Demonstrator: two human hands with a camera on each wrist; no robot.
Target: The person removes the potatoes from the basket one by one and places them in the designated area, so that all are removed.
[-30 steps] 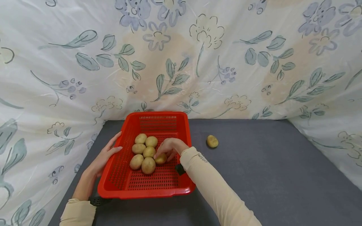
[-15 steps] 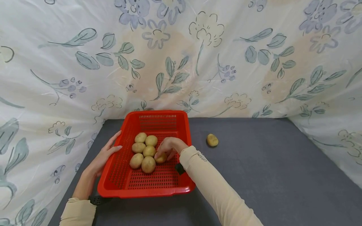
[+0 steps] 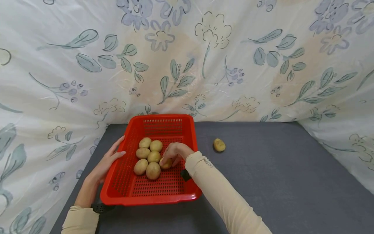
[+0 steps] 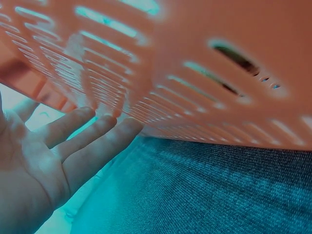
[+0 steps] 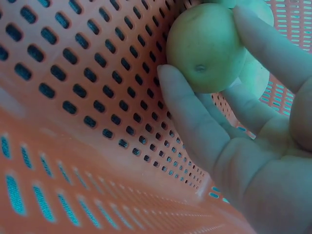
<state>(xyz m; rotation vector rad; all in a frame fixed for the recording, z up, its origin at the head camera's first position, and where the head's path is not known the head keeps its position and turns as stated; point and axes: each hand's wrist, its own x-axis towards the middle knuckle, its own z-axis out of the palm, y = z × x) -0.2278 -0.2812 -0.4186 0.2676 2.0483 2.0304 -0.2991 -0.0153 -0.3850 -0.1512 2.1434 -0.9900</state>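
Note:
A red perforated basket [image 3: 152,191] stands on the dark table with several potatoes [image 3: 153,171] grouped inside it. My right hand [image 3: 175,153] reaches in over the right rim and holds one potato [image 3: 166,163] beside the group. In the right wrist view, thumb and fingers are around that potato [image 5: 207,48], close to the basket floor. At the basket's left side is my left hand [image 3: 106,164], its thumb side at the rim. The left wrist view shows the left hand [image 4: 63,151] with fairly straight fingers, fingertips against the slotted outer wall [image 4: 190,102].
A single potato [image 3: 219,145] lies on the dark grey tabletop [image 3: 277,178], right of the basket. A flower-patterned sheet [image 3: 248,65] hangs behind the table and along both sides. Each wrist has a dark camera piece on it.
Both hands, the basket and the potatoes stay nearly where they were. Only a very slight shift of the head view shows.

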